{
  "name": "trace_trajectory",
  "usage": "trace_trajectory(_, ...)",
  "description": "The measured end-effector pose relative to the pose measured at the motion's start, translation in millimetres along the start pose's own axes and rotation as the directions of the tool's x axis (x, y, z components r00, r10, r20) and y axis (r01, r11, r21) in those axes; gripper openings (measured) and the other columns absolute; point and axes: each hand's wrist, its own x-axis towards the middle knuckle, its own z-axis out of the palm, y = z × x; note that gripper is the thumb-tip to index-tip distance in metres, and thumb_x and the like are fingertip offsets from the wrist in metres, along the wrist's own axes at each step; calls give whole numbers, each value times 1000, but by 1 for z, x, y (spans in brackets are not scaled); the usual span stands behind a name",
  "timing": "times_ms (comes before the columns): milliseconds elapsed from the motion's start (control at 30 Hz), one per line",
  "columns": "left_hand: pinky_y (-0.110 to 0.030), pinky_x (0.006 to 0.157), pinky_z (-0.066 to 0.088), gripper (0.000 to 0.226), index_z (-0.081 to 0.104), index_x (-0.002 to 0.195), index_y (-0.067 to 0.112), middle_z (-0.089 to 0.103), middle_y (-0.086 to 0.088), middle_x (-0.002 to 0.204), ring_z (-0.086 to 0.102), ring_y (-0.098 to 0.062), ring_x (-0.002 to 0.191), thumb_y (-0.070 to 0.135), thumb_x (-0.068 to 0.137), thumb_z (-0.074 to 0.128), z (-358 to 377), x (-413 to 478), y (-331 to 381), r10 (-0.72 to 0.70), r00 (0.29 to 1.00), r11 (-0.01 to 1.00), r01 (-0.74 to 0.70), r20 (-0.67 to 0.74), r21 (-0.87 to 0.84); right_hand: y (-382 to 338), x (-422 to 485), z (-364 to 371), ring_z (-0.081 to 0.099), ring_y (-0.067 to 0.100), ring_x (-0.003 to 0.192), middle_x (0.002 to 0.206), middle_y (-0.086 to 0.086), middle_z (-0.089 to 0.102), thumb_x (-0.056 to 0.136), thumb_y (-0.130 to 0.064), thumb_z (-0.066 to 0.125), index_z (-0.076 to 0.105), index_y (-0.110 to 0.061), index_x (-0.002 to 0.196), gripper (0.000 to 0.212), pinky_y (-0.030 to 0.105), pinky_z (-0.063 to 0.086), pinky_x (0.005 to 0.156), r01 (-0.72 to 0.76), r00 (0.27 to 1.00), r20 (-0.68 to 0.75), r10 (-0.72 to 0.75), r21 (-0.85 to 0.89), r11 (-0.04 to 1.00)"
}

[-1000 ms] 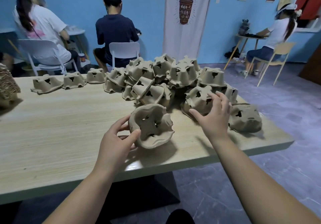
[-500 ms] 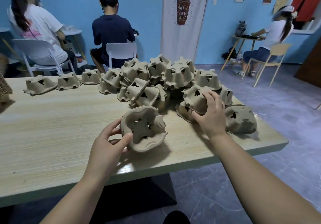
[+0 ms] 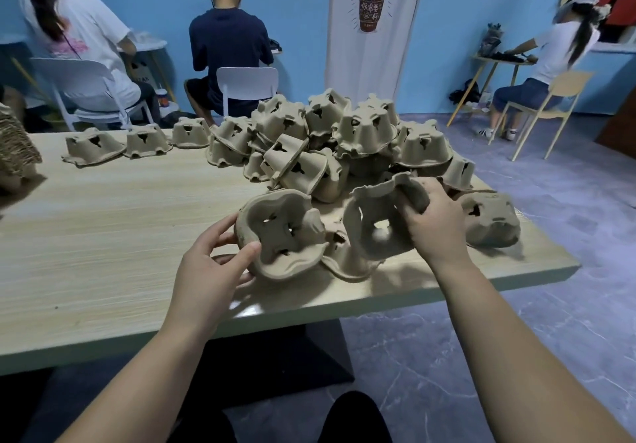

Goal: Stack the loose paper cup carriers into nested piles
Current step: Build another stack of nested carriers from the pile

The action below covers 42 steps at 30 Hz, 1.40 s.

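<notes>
Two brown moulded-pulp cup carriers are held up just in front of the big heap of loose carriers (image 3: 344, 140), which lies on the light wooden table (image 3: 103, 236). To nest them well, I think the person should turn both the same way, line up the four cup pockets and the wavy rims, and then press one into the other gently, because the pulp looks soft and may crumple.

At the left of the heap's front, the left hand (image 3: 206, 270) holds the first carrier (image 3: 282, 232), whose hollow side faces the camera. The thumb lies on the near rim and the fingers curl behind the wall, so the grip is about half closed. To the right of it, the second carrier (image 3: 375, 229) is tilted in a similar way. The right hand (image 3: 437, 226) pinches its upper right rim tightly, and the rim bends under the fingers. Below these two, in front of the heap, one more carrier (image 3: 347, 265) lies on the table.
</notes>
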Motion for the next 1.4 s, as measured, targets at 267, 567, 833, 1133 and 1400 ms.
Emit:
trace_trajectory(267, -40, 75, 60, 46, 57, 118, 42, 63, 8, 109, 71, -10, 80, 11, 86, 69, -10, -4, 0, 22, 1000, 1000, -22, -20, 17, -24, -10, 32, 57, 33, 108, 118, 11, 63, 90, -26, 58, 40, -27, 138, 51, 35, 42, 82, -2, 978, 207, 19, -82, 997)
trace_trajectory(567, -38, 75, 60, 48, 58, 127, 34, 62, 4, 112, 71, -10, 82, 12, 86, 69, -34, -6, 4, 25, 997, 999, -22, -75, 43, -52, -18, 57, 59, 26, 83, 70, -2, 55, 98, -27, 44, 34, -31, 142, 45, 37, 44, 76, 39, 954, 296, -45, 25, 999)
trace_trajectory(833, -43, 78, 59, 47, 58, 119, 41, 62, 4, 111, 71, -15, 86, 12, 85, 70, -42, -6, 1, 34, 996, 998, -30, -84, 54, -57, -25, 69, 58, 22, 78, 75, 1, 63, 96, -33, 49, 67, -14, 98, 27, 35, 41, 69, 102, 980, 165, -112, 65, 993)
trace_trajectory(1133, -44, 80, 59, 47, 58, 122, 39, 61, 3, 112, 70, -16, 88, 12, 85, 70, -44, -3, 1, 32, 996, 999, -29, -79, 36, -54, -18, 59, 49, 0, 74, 91, -14, 55, 88, -9, 61, 56, -23, 129, 44, 18, 41, 78, 26, 946, 312, -87, 196, 980)
trace_trajectory(1400, -47, 82, 58, 47, 57, 123, 38, 61, 3, 113, 70, -18, 91, 13, 85, 70, -47, -5, -2, 33, 995, 999, -31, -96, 25, -56, -22, 49, 59, 10, 66, 82, 10, 59, 90, -19, 61, 60, -22, 84, 7, 19, 46, 44, -309, 929, 344, 136, 521, 796)
